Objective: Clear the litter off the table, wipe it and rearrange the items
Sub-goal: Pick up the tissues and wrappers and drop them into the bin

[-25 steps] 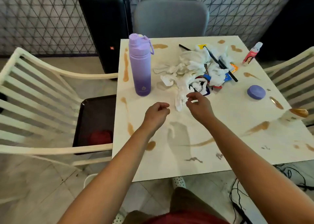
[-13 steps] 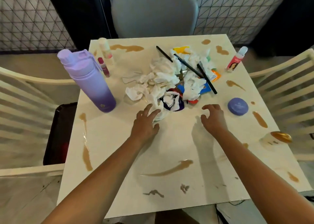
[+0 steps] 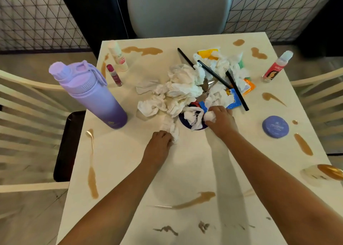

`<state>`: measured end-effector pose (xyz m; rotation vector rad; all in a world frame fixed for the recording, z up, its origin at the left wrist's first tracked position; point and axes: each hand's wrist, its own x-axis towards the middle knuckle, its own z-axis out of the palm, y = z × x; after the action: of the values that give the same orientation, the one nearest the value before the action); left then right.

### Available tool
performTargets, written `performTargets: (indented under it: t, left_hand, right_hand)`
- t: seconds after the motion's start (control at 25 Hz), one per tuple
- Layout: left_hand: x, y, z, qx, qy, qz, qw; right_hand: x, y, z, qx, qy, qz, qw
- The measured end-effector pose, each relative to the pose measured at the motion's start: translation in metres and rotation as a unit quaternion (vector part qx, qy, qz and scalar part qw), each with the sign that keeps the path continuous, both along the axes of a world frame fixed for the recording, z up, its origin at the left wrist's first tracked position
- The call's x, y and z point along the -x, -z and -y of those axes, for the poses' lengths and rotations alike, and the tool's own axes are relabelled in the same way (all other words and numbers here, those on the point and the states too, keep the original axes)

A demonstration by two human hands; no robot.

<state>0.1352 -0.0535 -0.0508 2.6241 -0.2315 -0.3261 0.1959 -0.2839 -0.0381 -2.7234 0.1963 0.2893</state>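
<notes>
- Our right hand (image 3: 220, 122) has its fingers curled round a wad of white tissue (image 3: 210, 117) at the near edge of the litter pile (image 3: 191, 92); our left hand (image 3: 159, 142) pinches the tail of another crumpled tissue (image 3: 169, 127) trailing towards us.
- The pile sits mid-table (image 3: 185, 170), so both grabs are small bites of it. We judge that a pull could drag loose tissues through the brown spills (image 3: 196, 200) and smear them.
- The black straws (image 3: 215, 75) lie across the heap; lifting tissue beneath could roll them off the far side.
- The purple bottle (image 3: 92, 96) stands just left of the pile, and a sweeping elbow might tip it.
- The dark round thing (image 3: 185, 123) under the tissues is mostly covered; we cannot tell what it is.
- The wrappers (image 3: 246, 86) are half buried, and the gold-capped object (image 3: 328, 173) is cut by the right edge.
</notes>
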Motion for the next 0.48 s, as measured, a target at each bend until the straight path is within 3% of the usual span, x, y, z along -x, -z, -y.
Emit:
performTargets:
  t: [0.2,0.48]
  left_hand:
    - [0.002,-0.008,0.001,0.017,-0.043,-0.036,0.998]
    - [0.016,-0.025,0.0,0.213,-0.127,0.033,0.968]
  right_hand:
    - [0.015,0.009,-0.002,-0.062,0.054,0.086,0.993]
    - [0.044,-0.003,-0.016,-0.181,0.088,0.197,0.959]
